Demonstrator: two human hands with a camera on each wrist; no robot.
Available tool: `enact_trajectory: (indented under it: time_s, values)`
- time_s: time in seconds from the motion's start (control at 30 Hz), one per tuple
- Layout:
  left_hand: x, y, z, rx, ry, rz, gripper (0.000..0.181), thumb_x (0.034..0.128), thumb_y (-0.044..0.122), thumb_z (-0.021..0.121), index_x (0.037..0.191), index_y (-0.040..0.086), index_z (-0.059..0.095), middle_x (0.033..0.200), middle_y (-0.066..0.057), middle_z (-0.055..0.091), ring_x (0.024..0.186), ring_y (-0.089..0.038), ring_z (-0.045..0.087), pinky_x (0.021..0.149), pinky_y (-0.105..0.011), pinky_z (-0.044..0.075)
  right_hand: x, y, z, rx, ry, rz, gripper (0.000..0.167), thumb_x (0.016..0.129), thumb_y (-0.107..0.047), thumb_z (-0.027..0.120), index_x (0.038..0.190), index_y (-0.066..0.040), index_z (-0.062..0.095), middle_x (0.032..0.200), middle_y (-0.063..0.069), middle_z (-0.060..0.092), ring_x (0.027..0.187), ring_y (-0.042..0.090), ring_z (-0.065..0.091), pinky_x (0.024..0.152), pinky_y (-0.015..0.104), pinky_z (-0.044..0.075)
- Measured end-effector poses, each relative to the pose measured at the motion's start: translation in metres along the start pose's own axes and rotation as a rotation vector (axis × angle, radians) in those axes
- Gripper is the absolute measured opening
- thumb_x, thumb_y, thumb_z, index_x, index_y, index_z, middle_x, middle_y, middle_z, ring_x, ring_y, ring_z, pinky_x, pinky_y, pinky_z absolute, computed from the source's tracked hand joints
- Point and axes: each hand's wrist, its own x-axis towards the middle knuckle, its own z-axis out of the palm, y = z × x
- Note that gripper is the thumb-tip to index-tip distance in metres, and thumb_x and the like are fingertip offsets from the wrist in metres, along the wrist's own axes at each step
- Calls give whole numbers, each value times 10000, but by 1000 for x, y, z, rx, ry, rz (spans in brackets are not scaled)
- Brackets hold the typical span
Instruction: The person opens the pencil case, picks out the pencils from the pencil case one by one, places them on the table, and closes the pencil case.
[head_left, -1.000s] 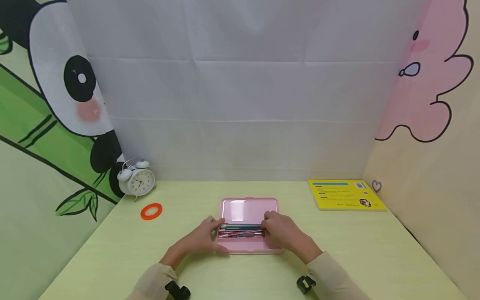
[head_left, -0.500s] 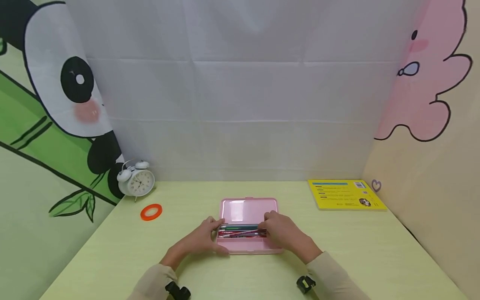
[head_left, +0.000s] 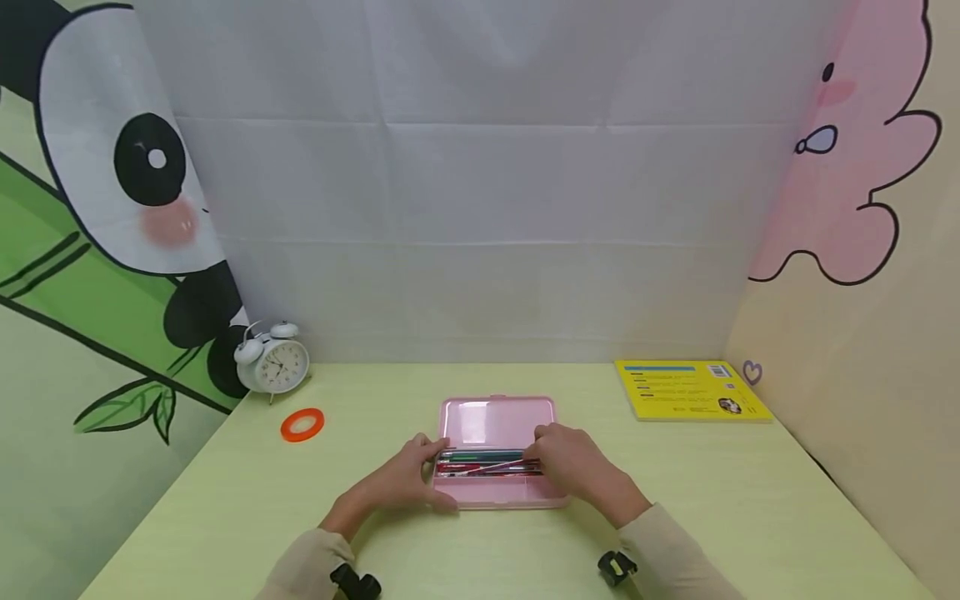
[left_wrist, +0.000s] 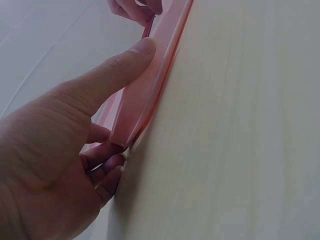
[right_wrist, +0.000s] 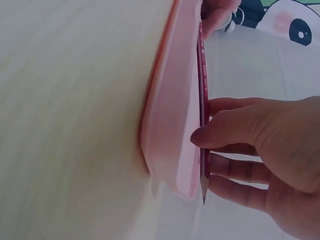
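A pink pencil case (head_left: 498,421) lies with its lid back on the table, several pencils (head_left: 480,456) side by side inside. My left hand (head_left: 405,477) grips the case's left end; in the left wrist view its thumb lies along the pink wall (left_wrist: 142,95) and the other fingers curl round the corner. At the case's right end, my right hand (head_left: 581,468) pinches a dark red pencil (right_wrist: 204,100) between thumb and fingers; the right wrist view shows its sharpened tip beyond the fingers, beside the case wall (right_wrist: 172,100).
A white alarm clock (head_left: 281,365) stands at the table's back left, with an orange ring (head_left: 302,425) in front of it. At the back right lies a yellow book (head_left: 693,390). A pale sheet (head_left: 480,183) hangs behind the table (head_left: 480,558).
My right hand has shifted slightly to the right, and the red pencil in it now lies at a steeper slant over the others. My left hand has stayed put on the case.
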Motion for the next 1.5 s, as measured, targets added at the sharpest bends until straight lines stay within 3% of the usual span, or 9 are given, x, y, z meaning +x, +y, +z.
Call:
enact_trajectory:
  time_s: [0.17,0.37,0.57,0.87,1.17,1.5]
  values:
    - [0,0,0,-1,-5,-12,1107,672,440,921,1523,-8,373,1020,-72,396,969,-213,381,786,-354,360,-9,9,-12,52,-5,35,186,862,-44,760,991,-161,823,807,-24,598,711,119,483,622,237,436]
    - [0,1,1,9,-7,-14,1109,674,450,917,1522,-12,372,1030,-70,410,970,-216,394,789,-357,369,-28,34,-23,70,48,34,282,840,62,695,979,-148,821,789,-23,596,674,129,479,586,255,411]
    - [1,1,0,13,-3,-23,1108,673,447,918,1524,-6,372,1044,-62,415,999,-212,395,807,-365,369,-49,64,-30,95,31,136,221,809,20,747,944,-141,816,789,-78,596,680,103,503,597,255,439]
    - [-3,4,-1,9,1,-1,1099,671,430,921,1511,-30,382,1036,-71,420,975,-217,390,788,-339,365,-74,105,-24,205,-4,220,151,836,-14,763,940,-114,809,814,-88,610,715,93,540,619,268,464]
    - [-2,4,-3,16,0,-1,1099,673,443,915,1511,-26,383,1034,-67,427,971,-213,397,784,-353,367,-88,132,-20,388,-121,315,178,830,2,778,951,-124,813,889,-49,707,780,143,550,705,325,488]
    - [-1,2,-1,15,1,-10,1110,668,458,914,1517,-16,378,1039,-64,423,972,-212,395,789,-352,367,-94,146,-10,415,-133,311,164,821,22,773,936,-87,813,887,-17,723,800,142,577,735,359,499]
